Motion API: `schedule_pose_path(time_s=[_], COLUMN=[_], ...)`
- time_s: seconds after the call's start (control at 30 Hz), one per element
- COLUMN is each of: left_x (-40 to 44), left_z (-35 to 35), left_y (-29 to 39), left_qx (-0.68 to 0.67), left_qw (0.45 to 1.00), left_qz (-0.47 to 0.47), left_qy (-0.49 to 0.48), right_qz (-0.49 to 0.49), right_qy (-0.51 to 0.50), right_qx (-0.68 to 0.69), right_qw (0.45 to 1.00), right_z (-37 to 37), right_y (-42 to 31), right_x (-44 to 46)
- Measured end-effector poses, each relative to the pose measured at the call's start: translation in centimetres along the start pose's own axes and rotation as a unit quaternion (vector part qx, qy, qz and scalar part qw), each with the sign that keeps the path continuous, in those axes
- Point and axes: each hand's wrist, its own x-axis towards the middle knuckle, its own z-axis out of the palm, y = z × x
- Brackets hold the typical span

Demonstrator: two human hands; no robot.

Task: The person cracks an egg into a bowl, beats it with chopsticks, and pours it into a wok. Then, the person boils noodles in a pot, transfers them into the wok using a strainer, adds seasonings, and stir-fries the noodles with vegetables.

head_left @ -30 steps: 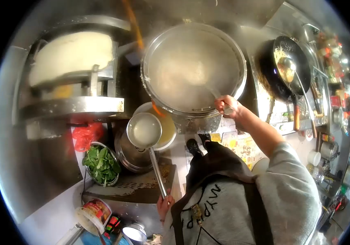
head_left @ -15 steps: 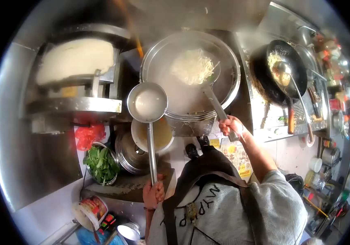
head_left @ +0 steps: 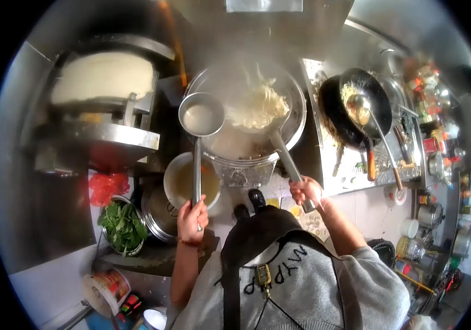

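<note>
Noodles (head_left: pixel 263 107) at head of scoop (head_left: pixel 286 157), over steaming pot (head_left: pixel 303 122). Right hand (head_left: pixel 305 191): fingers clenched round scoop handle. Left hand (head_left: pixel 191 220): fingers wrapped round handle of ladle (head_left: pixel 201 114), bowl upright at pot's left side.

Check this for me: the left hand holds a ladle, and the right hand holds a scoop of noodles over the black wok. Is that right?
Not quite. The head view shows the noodles and scoop over the big pot, not the black wok. The left hand does hold a ladle, and the right hand the scoop.
</note>
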Motion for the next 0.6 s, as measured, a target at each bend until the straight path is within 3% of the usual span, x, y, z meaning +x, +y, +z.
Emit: schedule_pose_path(time_s=[0.2, 0.27, 0.4, 0.6], left_x=[3.9, 5.6, 8.4, 11.8], left_z=[0.1, -0.3, -0.4, 0.6], left_y=[-0.1, -0.5, -1.3, -3.8], left_qx=[0.035, 0.06, 0.128, 0.005], left_qw=[0.999, 0.998, 0.991, 0.998], left_qz=[0.014, 0.021, 0.015, -0.043], left_qy=[0.021, 0.021, 0.023, -0.049], right_qz=[0.022, 0.004, -0.008, -0.058], right_qy=[0.058, 0.036, 0.116, 0.172], right_qx=[-0.015, -0.06, -0.175, -0.345], right_qw=[0.998, 0.998, 0.978, 0.921], right_z=[2.4, 2.9, 8.0, 10.5], right_y=[-0.9, -2.2, -6.4, -6.4], right_x=[-4.5, -7.2, -13.0, -11.0])
